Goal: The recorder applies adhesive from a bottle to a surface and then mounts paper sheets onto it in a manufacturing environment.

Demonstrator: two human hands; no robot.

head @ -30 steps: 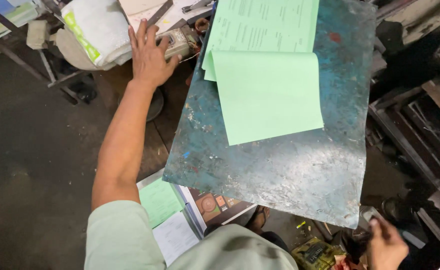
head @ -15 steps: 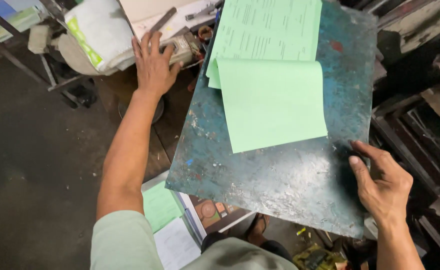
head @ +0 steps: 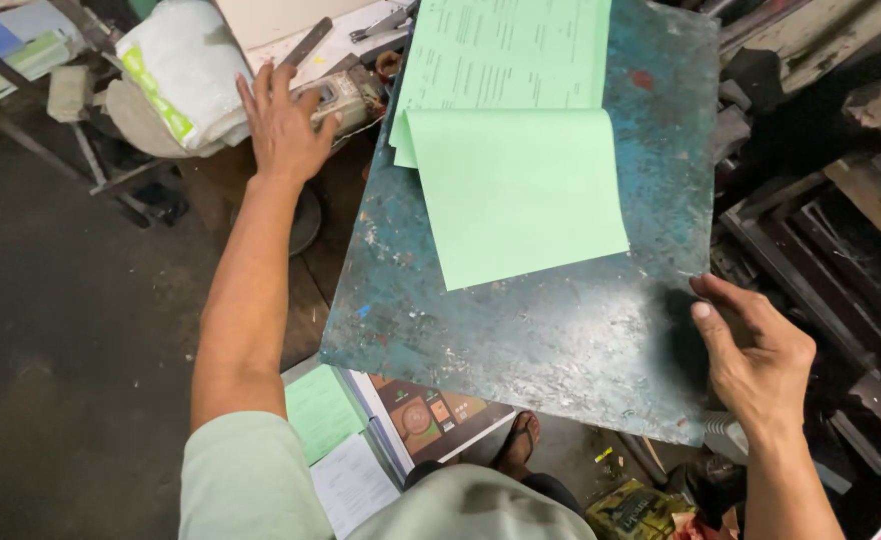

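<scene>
Head-camera view down onto a worn, blue-painted metal worktop (head: 520, 330), its surface scratched and blotched with bare patches. The left hand (head: 285, 125) is stretched out beyond the worktop's far left corner, fingers spread and flat, palm down on a small grey device (head: 345, 95) that sits amid clutter just off that corner; the hand is released, not clenched, and whether any finger curls round the device cannot be told. Beside the hand, to its left, lies a white sack with a green stripe (head: 185, 75), and beyond it a dark flat bar (head: 305, 42) rests on a pale board. The right hand (head: 755, 355) is at the worktop's near right corner, thumb laid over the top face near the right edge and fingers loosely curved beyond the rim; it grips nothing firmly that can be seen. A stack of green paper sheets (head: 510, 190) lies on the far half of the worktop, between the two hands and apart from both: a printed sheet reaches the far edge, and a blank sheet overlaps it toward the middle. Below the worktop's near edge, loose papers (head: 335, 450) lie on the floor next to a sandalled foot (head: 515, 445).
</scene>
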